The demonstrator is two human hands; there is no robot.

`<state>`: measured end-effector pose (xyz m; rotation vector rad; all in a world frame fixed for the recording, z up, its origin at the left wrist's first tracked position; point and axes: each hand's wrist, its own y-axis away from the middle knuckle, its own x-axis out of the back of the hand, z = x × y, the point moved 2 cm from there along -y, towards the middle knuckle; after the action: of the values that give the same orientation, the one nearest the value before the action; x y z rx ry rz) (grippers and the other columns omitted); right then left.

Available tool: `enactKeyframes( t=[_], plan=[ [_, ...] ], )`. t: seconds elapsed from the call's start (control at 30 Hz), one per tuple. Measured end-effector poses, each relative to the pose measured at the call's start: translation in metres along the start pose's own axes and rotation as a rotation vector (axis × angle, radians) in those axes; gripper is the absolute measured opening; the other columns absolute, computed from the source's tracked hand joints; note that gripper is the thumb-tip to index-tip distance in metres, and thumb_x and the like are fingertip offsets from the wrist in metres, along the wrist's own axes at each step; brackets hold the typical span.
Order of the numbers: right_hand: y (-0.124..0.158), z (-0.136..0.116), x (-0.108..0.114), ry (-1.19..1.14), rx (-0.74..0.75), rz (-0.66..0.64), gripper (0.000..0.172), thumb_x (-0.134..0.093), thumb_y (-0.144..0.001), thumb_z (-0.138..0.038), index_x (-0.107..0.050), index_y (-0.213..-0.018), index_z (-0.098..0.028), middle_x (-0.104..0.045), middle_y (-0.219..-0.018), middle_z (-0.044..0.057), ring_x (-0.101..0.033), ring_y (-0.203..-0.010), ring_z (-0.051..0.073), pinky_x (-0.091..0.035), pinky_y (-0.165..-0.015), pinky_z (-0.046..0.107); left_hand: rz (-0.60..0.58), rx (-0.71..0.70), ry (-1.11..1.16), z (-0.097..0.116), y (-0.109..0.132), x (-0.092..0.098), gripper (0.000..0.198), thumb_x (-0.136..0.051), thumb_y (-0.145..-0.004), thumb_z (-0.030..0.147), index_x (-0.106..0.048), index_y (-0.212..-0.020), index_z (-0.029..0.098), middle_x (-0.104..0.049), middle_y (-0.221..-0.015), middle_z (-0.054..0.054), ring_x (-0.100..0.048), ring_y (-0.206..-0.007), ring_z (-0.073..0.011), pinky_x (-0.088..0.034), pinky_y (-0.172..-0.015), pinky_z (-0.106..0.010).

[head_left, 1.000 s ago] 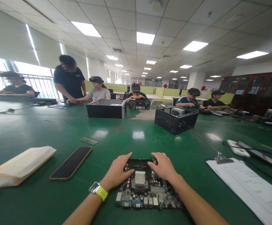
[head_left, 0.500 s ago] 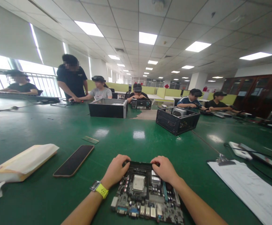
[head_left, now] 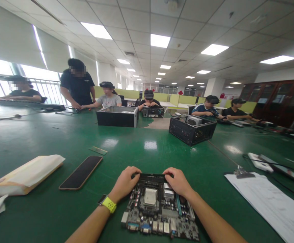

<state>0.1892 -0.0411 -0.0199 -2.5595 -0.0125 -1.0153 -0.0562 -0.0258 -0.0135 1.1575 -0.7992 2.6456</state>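
Observation:
A motherboard (head_left: pixel 162 212) lies flat on the green table in front of me, its row of ports facing me. A square metal-topped processor (head_left: pixel 150 196) sits in its socket. Long black memory slots (head_left: pixel 151 178) run along the far edge. My left hand (head_left: pixel 127 182) is closed at the left end of these slots, thumb and fingers curled together. At their right end my right hand (head_left: pixel 177 181) grips in the same way, beside a silver heatsink (head_left: pixel 168 190). The fingertips are partly hidden behind the far edge.
Left of the board lie a phone (head_left: pixel 81 172), a thin greenish strip (head_left: pixel 98 150) and a paper-wrapped packet (head_left: pixel 26 175). A clipboard with papers (head_left: pixel 268 199) is on the right. Computer cases (head_left: pixel 116 116) (head_left: pixel 192 130) stand farther back. Several people (head_left: pixel 78 84) work around the table.
Both hands stay at the two ends of the slots, with barely any movement. The view has shifted very slightly.

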Motion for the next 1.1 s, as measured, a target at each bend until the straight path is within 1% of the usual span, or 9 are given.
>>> enactKeyframes(
  t=[0.2, 0.4, 0.53, 0.63, 0.83, 0.93, 1.1],
  plan=[
    [0.0008, -0.0012, -0.0001, 0.031, -0.006, -0.032, 0.022, -0.047, -0.075, -0.020, -0.069, -0.078, -0.019, -0.067, -0.078, 0.002, -0.058, -0.075, 0.015, -0.042, -0.073, 0.026, -0.001, 0.006, 0.012, 0.0018, -0.0007, 0.0000, 0.018, -0.049, -0.081, 0.023, -0.067, -0.085, 0.021, -0.069, -0.090, -0.003, -0.060, -0.089, -0.0199, -0.045, -0.084, -0.033],
    [0.0016, -0.0031, 0.0029, 0.008, 0.001, 0.010, 0.025, -0.044, -0.077, -0.020, -0.069, -0.079, -0.019, -0.068, -0.081, 0.002, -0.059, -0.078, 0.016, -0.042, -0.074, 0.025, 0.003, -0.012, 0.018, 0.0039, -0.0011, 0.0002, 0.018, -0.049, -0.082, 0.024, -0.067, -0.085, 0.021, -0.069, -0.090, -0.003, -0.060, -0.089, -0.0194, -0.046, -0.084, -0.032],
    [0.0017, -0.0019, 0.0010, 0.036, -0.006, -0.034, 0.023, -0.046, -0.076, -0.019, -0.069, -0.079, -0.019, -0.068, -0.081, 0.002, -0.059, -0.078, 0.015, -0.042, -0.076, 0.025, -0.009, -0.019, 0.003, 0.0016, -0.0011, -0.0014, 0.018, -0.049, -0.082, 0.023, -0.067, -0.086, 0.020, -0.068, -0.089, -0.003, -0.060, -0.089, -0.0195, -0.045, -0.084, -0.032],
    [0.0017, -0.0002, -0.0007, 0.065, -0.013, -0.057, 0.022, -0.047, -0.074, -0.019, -0.068, -0.080, -0.019, -0.067, -0.079, 0.002, -0.058, -0.076, 0.015, -0.042, -0.073, 0.025, -0.008, -0.012, 0.001, -0.0001, -0.0012, -0.0022, 0.017, -0.050, -0.081, 0.023, -0.066, -0.085, 0.020, -0.069, -0.089, -0.003, -0.060, -0.089, -0.0197, -0.045, -0.084, -0.033],
    [0.0015, 0.0013, -0.0006, 0.050, -0.003, -0.023, 0.022, -0.046, -0.073, -0.017, -0.067, -0.078, -0.019, -0.066, -0.077, 0.001, -0.057, -0.074, 0.015, -0.041, -0.071, 0.024, -0.022, -0.006, 0.015, 0.0024, -0.0009, -0.0012, 0.017, -0.050, -0.080, 0.023, -0.067, -0.085, 0.021, -0.069, -0.091, -0.004, -0.060, -0.091, -0.0198, -0.045, -0.086, -0.033],
    [0.0013, 0.0011, -0.0002, 0.040, -0.010, -0.027, 0.022, -0.045, -0.073, -0.018, -0.066, -0.078, -0.019, -0.066, -0.077, 0.001, -0.057, -0.073, 0.015, -0.041, -0.070, 0.024, -0.033, -0.005, 0.017, 0.0047, -0.0010, -0.0005, 0.017, -0.051, -0.080, 0.023, -0.067, -0.083, 0.021, -0.069, -0.091, -0.004, -0.060, -0.091, -0.0202, -0.045, -0.086, -0.033],
    [0.0015, -0.0006, 0.0007, 0.047, -0.019, -0.023, 0.022, -0.046, -0.074, -0.019, -0.067, -0.078, -0.019, -0.067, -0.079, 0.002, -0.058, -0.075, 0.015, -0.042, -0.072, 0.025, -0.050, -0.021, 0.034, 0.0057, -0.0010, -0.0008, 0.018, -0.050, -0.081, 0.023, -0.068, -0.085, 0.021, -0.069, -0.092, -0.004, -0.059, -0.092, -0.0201, -0.045, -0.087, -0.034]
  ],
)
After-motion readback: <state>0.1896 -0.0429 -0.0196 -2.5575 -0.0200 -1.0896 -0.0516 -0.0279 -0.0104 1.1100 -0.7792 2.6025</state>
